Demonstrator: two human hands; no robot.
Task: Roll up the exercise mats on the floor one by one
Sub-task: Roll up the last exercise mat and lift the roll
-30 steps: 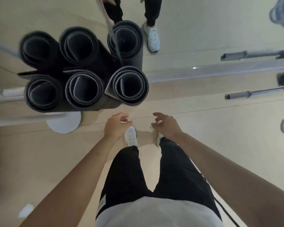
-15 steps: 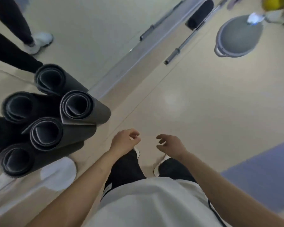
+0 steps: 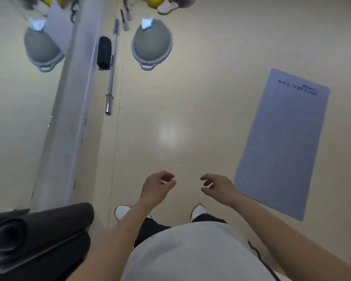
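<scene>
While the fingers (image 3: 208, 176) curl loosely, blue mat (image 3: 282, 142) flat, rightward, untouched.

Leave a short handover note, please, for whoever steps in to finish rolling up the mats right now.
Left hand: loosely curled, holding nothing, in the air in front of the body.
Right hand: the same, empty.
Flat mat: blue-grey, lying unrolled on the floor ahead and to the right, out of both hands' touch.
Rolled mats: dark, already rolled, at the lower left by the mirror wall.
Done: those dark mats are rolled.
Left: go to the flat mat and roll it up. Whether more mats lie outside the view cannot be told.
</scene>
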